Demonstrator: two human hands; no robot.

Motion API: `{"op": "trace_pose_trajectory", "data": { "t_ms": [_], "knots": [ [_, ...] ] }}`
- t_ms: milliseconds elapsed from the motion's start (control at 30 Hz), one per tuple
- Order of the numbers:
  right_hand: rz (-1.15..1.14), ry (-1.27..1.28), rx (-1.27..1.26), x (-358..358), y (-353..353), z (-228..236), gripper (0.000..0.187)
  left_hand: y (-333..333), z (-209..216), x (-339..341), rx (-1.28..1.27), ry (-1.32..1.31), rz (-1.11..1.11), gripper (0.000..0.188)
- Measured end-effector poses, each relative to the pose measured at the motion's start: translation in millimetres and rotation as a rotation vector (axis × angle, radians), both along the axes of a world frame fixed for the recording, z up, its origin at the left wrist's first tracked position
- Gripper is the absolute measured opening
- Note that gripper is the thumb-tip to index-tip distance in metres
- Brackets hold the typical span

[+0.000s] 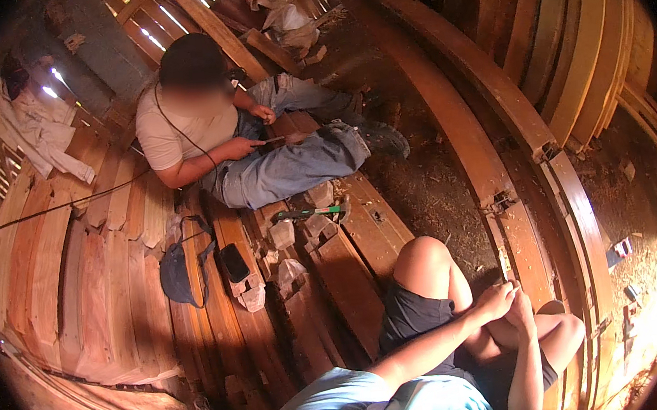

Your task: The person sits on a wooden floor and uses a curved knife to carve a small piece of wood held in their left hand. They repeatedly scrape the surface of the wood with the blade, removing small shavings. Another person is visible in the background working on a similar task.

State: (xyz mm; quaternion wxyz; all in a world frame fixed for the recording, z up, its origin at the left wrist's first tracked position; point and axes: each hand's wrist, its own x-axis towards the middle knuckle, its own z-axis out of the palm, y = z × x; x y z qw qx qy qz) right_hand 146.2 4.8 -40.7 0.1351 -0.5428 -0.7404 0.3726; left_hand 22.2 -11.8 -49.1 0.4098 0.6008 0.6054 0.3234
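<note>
The left hand (495,301) and right hand (520,310) meet, fingers curled; whether they grip anything, I cannot tell. A brown wooden beam (526,250) runs just beyond them; a green-handled tool (310,213) lies well leftward.

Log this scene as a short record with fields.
Left hand: close against the right hand, near a brown timber; grip unclear
Right hand: fingertips beside the left's; anything held is too small to tell
Co-worker: seated, one hand holding a thin tool
Planks: green-handled tool, dark flat rectangular object, dark fabric item
</note>
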Motion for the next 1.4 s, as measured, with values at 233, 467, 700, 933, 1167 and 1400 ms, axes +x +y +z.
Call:
{"op": "trace_pose_trajectory", "data": {
  "t_ms": [233, 467, 700, 933, 1167, 1400],
  "knots": [
    [-0.017, 0.061, -0.04, 1.7, 2.4, 4.8, 0.035, 2.9, 17.8, -4.1, -0.008, -0.013, -0.011, 0.028],
    [-0.008, 0.157, -0.051, -1.5, 3.0, 1.7, 0.031, 3.8, 11.1, -4.5, -0.053, 0.019, -0.013, 0.029],
    [0.011, 0.221, -0.127, -5.8, -0.8, 20.3, 0.035, 0.4, 14.6, -5.7, -0.073, 0.007, -0.009, 0.029],
    [0.029, 0.137, -0.061, -0.5, 2.4, 4.9, 0.035, 0.7, 7.0, -2.3, 0.028, -0.003, 0.026, 0.026],
    [0.042, 0.071, -0.023, 1.4, 3.6, -6.4, 0.035, 3.2, -7.5, -0.5, -0.053, 0.071, -0.033, 0.028],
    [0.032, 0.017, -0.002, 1.4, 4.2, -11.9, 0.034, 3.7, -3.5, -0.1, -0.082, 0.126, -0.054, 0.03]
  ]
}}
